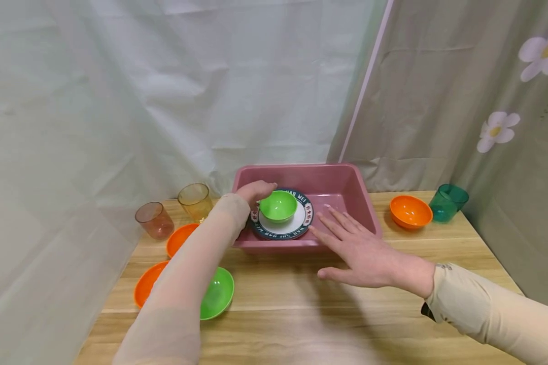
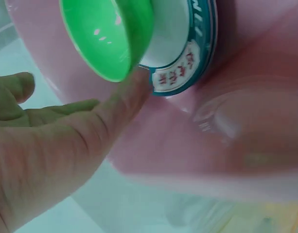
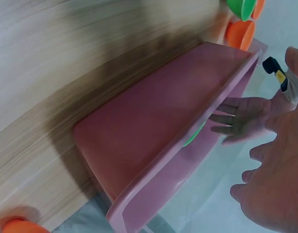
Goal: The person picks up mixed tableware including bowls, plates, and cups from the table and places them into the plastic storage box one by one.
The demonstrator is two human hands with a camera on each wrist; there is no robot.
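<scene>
A small green bowl (image 1: 278, 206) sits on a white plate with a dark patterned rim (image 1: 309, 213), inside a pink basin (image 1: 365, 213). My left hand (image 1: 254, 191) reaches over the basin's left side, a fingertip right at the bowl's edge. In the right wrist view the fingers of that left hand (image 3: 246, 116) look spread and fairly straight. My right hand (image 1: 361, 251) hovers over the basin's front right rim, its fingers spread and nothing held. Up close in the left wrist view, the bowl (image 2: 102, 39) stands tilted in the picture beside my finger.
Left of the basin stand a pinkish cup (image 1: 155, 221), a yellow cup (image 1: 195, 200), two orange bowls, one in front (image 1: 148, 284), and a larger green bowl (image 1: 218, 294). To the right are an orange bowl (image 1: 411, 212) and a teal cup (image 1: 448, 203). Pale curtains (image 1: 255, 86) hang behind.
</scene>
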